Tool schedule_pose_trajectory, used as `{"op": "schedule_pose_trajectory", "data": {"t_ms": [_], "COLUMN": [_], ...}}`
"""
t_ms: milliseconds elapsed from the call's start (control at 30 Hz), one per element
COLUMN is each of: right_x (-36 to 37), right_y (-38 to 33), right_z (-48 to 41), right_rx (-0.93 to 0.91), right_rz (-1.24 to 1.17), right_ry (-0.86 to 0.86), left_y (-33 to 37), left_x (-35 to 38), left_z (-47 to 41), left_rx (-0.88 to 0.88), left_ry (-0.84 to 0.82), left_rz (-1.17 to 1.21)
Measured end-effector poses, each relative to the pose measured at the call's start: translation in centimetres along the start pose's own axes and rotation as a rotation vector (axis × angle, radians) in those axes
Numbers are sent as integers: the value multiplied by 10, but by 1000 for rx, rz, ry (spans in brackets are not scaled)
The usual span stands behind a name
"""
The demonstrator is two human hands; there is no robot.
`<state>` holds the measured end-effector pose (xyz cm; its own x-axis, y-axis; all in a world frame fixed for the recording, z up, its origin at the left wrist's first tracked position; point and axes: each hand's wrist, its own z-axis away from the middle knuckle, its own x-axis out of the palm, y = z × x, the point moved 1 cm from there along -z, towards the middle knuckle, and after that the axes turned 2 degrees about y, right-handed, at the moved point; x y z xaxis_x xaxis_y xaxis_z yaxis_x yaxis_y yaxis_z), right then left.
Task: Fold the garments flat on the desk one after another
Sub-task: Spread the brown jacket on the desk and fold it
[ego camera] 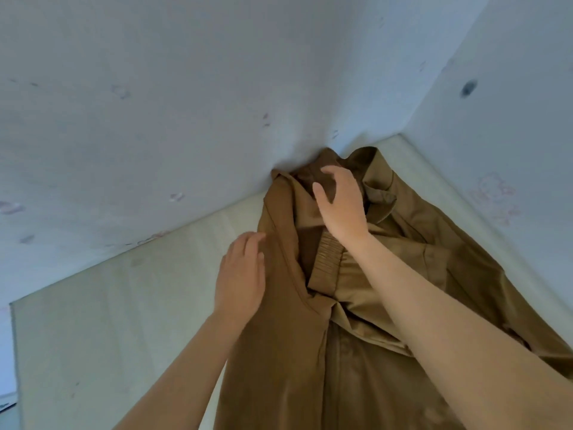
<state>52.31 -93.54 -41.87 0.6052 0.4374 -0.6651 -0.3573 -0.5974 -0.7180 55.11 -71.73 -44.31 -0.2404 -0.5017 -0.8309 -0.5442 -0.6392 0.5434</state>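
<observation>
Though tight against scuffed walls [155,119], pale desk [108,305] under brown garment [279,352], left grip [240,276] and right grip [339,206] spread.

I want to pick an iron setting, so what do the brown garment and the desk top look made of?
Brown garment: probably woven cotton or a cotton blend, matte with a faint sheen; it holds crisp folds, and its gathered band looks elastic. Desk top: smooth, pale, matte, perhaps laminate or painted board; the look leaves it open.
</observation>
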Motion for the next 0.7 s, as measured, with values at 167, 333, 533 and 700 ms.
{"op": "schedule_pose_trajectory", "data": {"t_ms": [167, 333, 533, 700], "right_x": [-55, -93, -100, -93], "right_y": [65, 94, 111, 89], "right_z": [42, 62, 64, 52], "right_rx": [212, 235, 223, 126], "right_rz": [393, 411, 511, 348], "right_ry": [-252, -350, -367, -60], "left_y": [43, 41, 57, 78], "left_x": [12, 7, -18, -7], "left_z": [-73, -157, -171, -141], "left_rx": [385, 385, 165, 395], "left_ry": [-120, -326, -201, -26], "left_rz": [-104, -427, -412, -637]}}
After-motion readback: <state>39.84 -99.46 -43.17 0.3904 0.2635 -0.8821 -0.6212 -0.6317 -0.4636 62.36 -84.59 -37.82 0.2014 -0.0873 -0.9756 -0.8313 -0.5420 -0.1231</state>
